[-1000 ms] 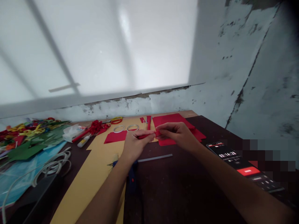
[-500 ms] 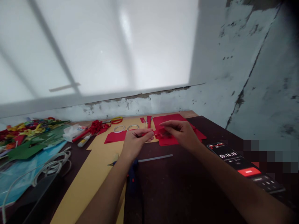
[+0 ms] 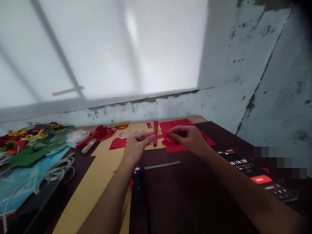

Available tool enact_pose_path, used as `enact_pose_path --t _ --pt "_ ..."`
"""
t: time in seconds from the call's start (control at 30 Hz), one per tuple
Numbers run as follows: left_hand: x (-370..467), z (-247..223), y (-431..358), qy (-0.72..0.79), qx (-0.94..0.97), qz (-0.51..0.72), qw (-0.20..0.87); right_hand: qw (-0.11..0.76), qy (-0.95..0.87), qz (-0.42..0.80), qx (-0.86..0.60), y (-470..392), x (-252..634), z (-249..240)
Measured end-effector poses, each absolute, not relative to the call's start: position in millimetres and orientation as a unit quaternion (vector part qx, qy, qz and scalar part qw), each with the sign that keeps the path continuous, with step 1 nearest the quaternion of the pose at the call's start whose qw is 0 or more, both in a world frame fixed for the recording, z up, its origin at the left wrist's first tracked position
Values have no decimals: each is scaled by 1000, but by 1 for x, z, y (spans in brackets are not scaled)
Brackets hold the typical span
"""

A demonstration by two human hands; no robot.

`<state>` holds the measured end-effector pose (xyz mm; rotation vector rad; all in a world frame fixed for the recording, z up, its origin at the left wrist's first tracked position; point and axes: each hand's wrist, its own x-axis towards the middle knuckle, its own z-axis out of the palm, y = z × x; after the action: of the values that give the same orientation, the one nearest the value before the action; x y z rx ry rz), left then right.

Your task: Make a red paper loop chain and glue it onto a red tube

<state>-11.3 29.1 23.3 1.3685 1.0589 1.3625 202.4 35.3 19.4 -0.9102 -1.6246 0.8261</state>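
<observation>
A narrow red paper strip point(image 3: 160, 136) stretches level between my two hands over the far part of the table. My left hand point(image 3: 139, 142) pinches its left end between thumb and fingers. The strip's other end is in the pinched fingers of my right hand point(image 3: 188, 137), partly hidden by them. Small red loops point(image 3: 166, 141) show just below the right fingertips. Behind the strip lies a slim rolled red paper tube point(image 3: 155, 126), close to my left fingertips. Red paper sheets point(image 3: 176, 123) are spread beneath and beyond my right hand.
Below my left wrist lies a blue glue gun point(image 3: 137, 183) with a clear glue stick point(image 3: 162, 165). Tan paper point(image 3: 80, 195), two rings, scissors point(image 3: 122, 125) and a glue bottle point(image 3: 87, 147) sit leftward. A coiled white cable point(image 3: 55, 172) lies far left, a phone point(image 3: 255, 175) right.
My left hand has moved left, away from my right, which has barely moved. The red strip now shows drawn out between them, and more of the tube and glue gun is visible.
</observation>
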Motion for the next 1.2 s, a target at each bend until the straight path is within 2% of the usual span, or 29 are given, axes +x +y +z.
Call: enact_pose_path --t 0.23,0.4,0.53,1.2 --pt "-15 21 31 413 578 541 450 504 -691 370 -362 32 201 22" --pt "-10 23 27 412 605 489 474 500 -701 359 -360 35 202 18" --pt "-6 20 25 433 647 445 443 485 -716 358 -351 38 201 13" --pt "-1 23 22 421 671 429 434 428 -730 386 -369 37 201 10"
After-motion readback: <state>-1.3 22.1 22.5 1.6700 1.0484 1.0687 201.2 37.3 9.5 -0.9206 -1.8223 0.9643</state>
